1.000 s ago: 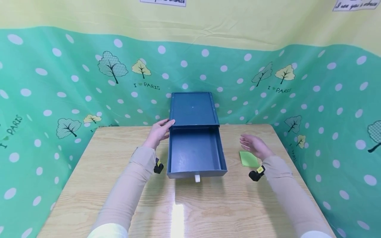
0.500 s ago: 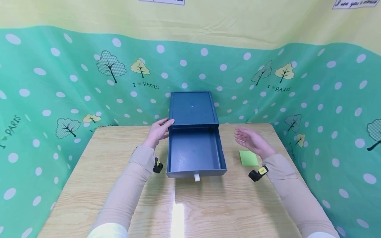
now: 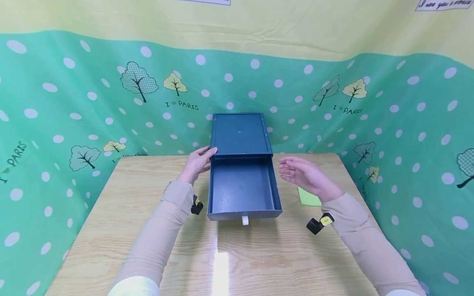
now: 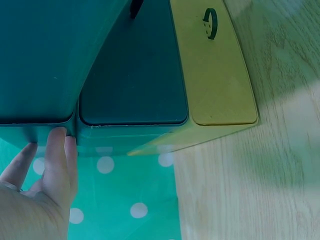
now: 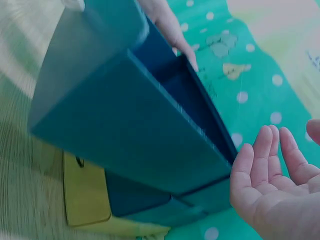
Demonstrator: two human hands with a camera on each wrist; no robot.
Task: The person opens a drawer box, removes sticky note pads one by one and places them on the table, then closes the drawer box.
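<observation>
A dark blue drawer cabinet [image 3: 240, 133] stands at the back of the table. Its top drawer [image 3: 242, 189] is pulled far out toward me, the bare inside visible, with a white pull tab [image 3: 245, 220] on the front. My left hand [image 3: 195, 164] touches the cabinet's upper left front corner; in the left wrist view its fairly straight fingers [image 4: 56, 160] lie against the side wall. To the right of the cabinet hovers my right hand [image 3: 305, 174], holding nothing, fingers extended and slightly bent, fingertips close beside the drawer's right wall.
A light green square pad of notes [image 3: 310, 199] lies on the wooden table [image 3: 148, 197], partly covered by my right hand. Below the top drawer are another blue drawer [image 4: 135, 75] and a yellow drawer [image 4: 220, 80], both closed. A green dotted curtain [image 3: 237, 82] surrounds the table.
My right hand has moved left, from beside the green pad to near the cabinet's right side. The left hand and the drawer have stayed in place.
</observation>
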